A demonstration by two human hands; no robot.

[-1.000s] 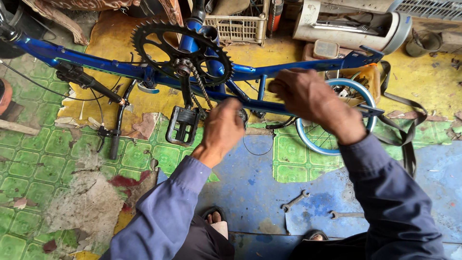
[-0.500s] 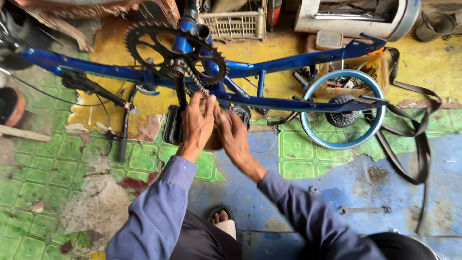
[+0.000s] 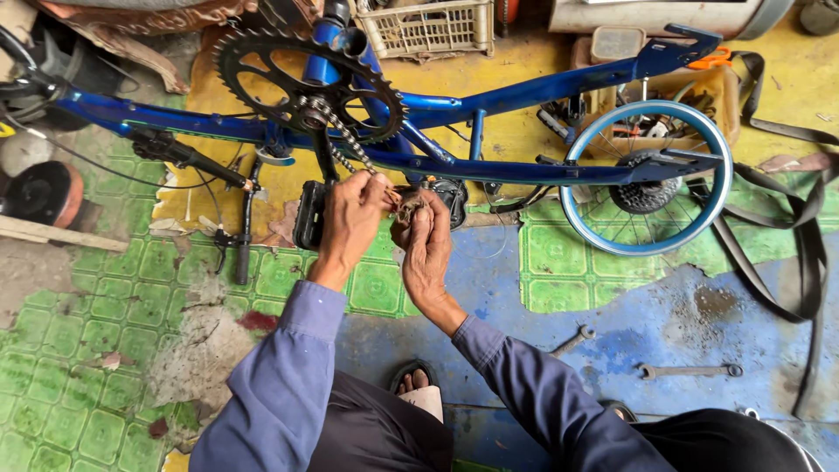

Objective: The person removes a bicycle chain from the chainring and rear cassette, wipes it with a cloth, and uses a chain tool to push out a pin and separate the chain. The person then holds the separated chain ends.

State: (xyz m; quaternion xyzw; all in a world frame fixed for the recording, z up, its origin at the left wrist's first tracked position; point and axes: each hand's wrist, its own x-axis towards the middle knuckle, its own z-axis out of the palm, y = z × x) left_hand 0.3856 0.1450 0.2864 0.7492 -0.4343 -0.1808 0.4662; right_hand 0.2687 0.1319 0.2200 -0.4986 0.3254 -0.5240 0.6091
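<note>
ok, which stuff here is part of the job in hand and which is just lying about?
In hand:
- bicycle chain, pinched at its loose end by left hand and right hand
- chainring the chain hangs from
- blue bike frame, lying on its side
- pedal beside the left hand

Lying about:
- two wrenches on the floor
- plastic basket
- black straps
- small rear wheel, untouched
</note>
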